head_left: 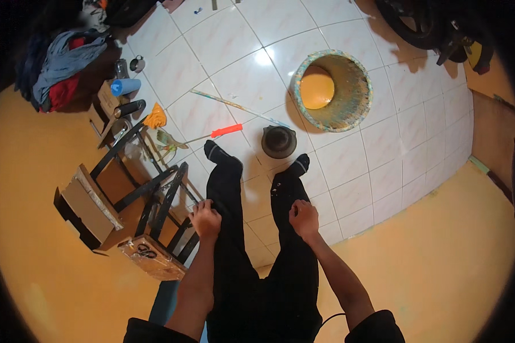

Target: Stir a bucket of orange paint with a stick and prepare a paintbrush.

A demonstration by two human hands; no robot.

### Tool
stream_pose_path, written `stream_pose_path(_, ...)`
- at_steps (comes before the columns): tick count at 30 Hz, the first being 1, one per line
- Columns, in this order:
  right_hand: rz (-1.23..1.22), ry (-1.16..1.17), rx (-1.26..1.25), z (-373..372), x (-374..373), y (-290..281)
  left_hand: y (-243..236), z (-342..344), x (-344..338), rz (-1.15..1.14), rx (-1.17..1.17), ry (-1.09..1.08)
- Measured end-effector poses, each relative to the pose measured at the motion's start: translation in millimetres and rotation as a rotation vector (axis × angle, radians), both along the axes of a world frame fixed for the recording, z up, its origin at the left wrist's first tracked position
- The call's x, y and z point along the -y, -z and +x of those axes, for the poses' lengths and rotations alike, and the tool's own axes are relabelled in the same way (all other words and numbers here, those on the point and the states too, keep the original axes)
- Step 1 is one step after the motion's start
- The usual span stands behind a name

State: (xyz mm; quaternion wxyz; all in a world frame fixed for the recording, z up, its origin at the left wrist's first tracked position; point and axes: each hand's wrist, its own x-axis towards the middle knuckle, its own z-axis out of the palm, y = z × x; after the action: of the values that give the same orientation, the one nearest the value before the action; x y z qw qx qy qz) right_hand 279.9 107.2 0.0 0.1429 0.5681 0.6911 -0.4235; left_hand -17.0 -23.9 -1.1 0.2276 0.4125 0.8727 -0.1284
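Observation:
My left hand (206, 219) rests at the outer side of my left knee, fingers loosely spread and holding nothing that shows. On the inner side of my right leg lies my right hand (304, 219), its fingers curled in, with nothing visible in them. Past my feet stands a dark round pot (278, 142). Beyond it is a paint-splattered bucket (360, 88) with orange-yellow paint (316, 87) inside. A speckled stick (234, 105) lies across the tiles. Nearer my left foot is a red-handled tool (227, 131) with a thin metal rod. Both hands are apart from these things.
At the left stands a dark metal frame (169, 200), with scissors (146, 250) on a wrapped board beside it. Several items, including a blue tumbler (126, 87), a black bottle (130, 108) and an orange cloth (155, 116), line the left wall. A wheel (412, 23) is at the far right.

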Motion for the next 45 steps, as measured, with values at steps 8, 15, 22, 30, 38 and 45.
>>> stream_pose_path(8, 0.009, 0.056, 0.030, -11, 0, -2, -4, -5, -4, -0.050, 0.022, -0.066)
stream_pose_path(15, -0.242, 0.010, 0.124, -22, 11, 48, -9, -19, 18, -0.078, 0.042, -0.128)
stream_pose_path(22, -0.378, 0.812, 0.091, 67, -2, 300, 7, 6, 3, -0.061, 0.031, -0.087)
stream_pose_path(30, -0.381, 1.024, -0.063, -26, -14, 407, -1, -7, -7, 0.153, 0.121, -0.157)
stream_pose_path(38, -0.044, 1.052, -0.253, -20, 2, 425, 5, 23, -13, 0.154, 0.171, -0.097)
stream_pose_path(45, -0.082, 0.808, -0.092, -21, -36, 342, 1, 41, -21, 0.014, 0.075, -0.067)
